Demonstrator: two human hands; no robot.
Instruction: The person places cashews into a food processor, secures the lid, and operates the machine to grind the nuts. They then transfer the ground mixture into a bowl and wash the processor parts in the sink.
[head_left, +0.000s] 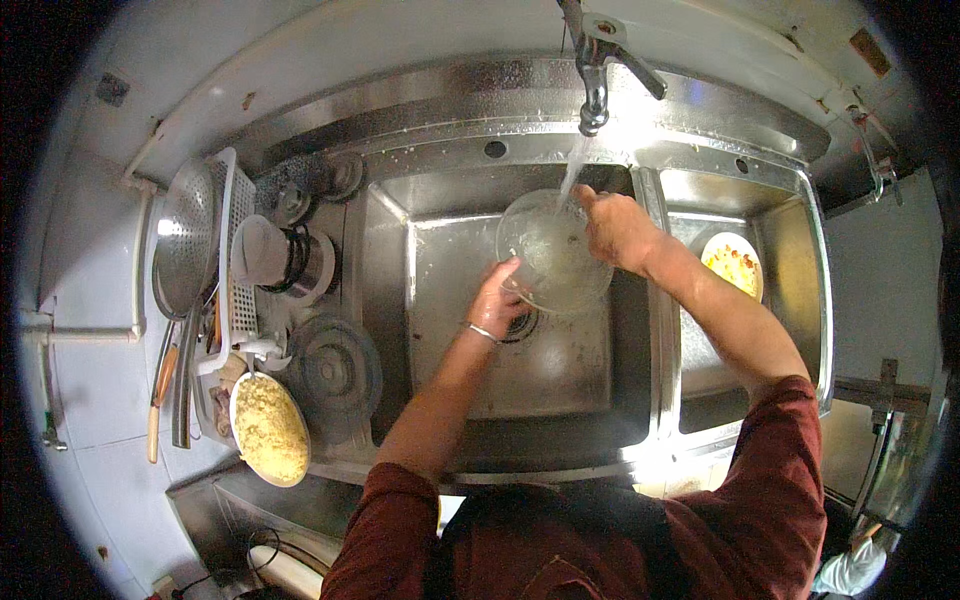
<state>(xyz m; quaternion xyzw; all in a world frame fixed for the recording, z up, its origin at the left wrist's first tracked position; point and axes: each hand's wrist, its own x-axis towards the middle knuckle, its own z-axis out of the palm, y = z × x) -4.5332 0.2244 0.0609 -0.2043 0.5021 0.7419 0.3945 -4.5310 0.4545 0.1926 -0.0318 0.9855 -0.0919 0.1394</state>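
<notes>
A clear, round, shallow bowl or lid is held above the large basin of the steel sink. My left hand grips its lower left rim, the thumb on top and the fingers partly showing through the clear wall. On the upper right side, my right hand holds the rim, close to the falling water. The stream runs from the metal tap into the bowl. Beneath it, the drain is partly covered by the bowl and my left hand.
Food lies in a white dish in the right basin. On the left are a perforated strainer, a white plastic basket, clear containers, a round clear lid and an oval dish of yellow crumbly food.
</notes>
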